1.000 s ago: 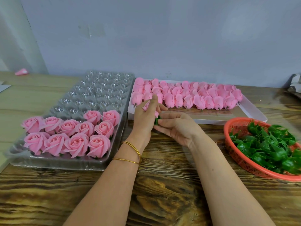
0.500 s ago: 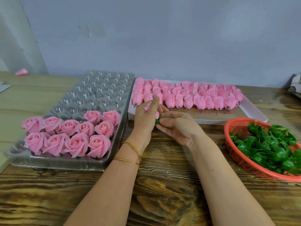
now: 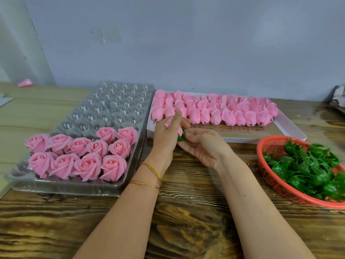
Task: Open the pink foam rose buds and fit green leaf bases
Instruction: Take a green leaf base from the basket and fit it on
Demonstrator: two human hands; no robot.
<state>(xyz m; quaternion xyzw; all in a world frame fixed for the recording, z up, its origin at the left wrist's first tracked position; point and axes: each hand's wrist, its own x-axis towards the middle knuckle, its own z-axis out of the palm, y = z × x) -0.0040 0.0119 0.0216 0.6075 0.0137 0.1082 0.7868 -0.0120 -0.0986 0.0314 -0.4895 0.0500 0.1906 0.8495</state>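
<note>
My left hand [image 3: 168, 135] grips a pink foam rose bud [image 3: 169, 122], most of it hidden behind the fingers. My right hand [image 3: 203, 146] pinches a green leaf base [image 3: 182, 135] against the bud's lower end. Behind the hands a white tray [image 3: 291, 128] holds several rows of shut pink buds [image 3: 224, 111]. A clear plastic blister tray [image 3: 112, 109] at the left holds several opened roses [image 3: 84, 156] with green bases in its near rows. An orange basket [image 3: 272, 184] at the right is filled with green leaf bases [image 3: 308, 171].
All stands on a wooden table [image 3: 186, 221] against a grey wall. A small pink scrap [image 3: 25, 83] lies at the far left. A grey crumpled thing [image 3: 337, 100] sits at the far right edge.
Both hands stayed in place in front of the white tray. The green leaf base shows more between the fingertips than before, and the left fingers shifted slightly on the bud.
</note>
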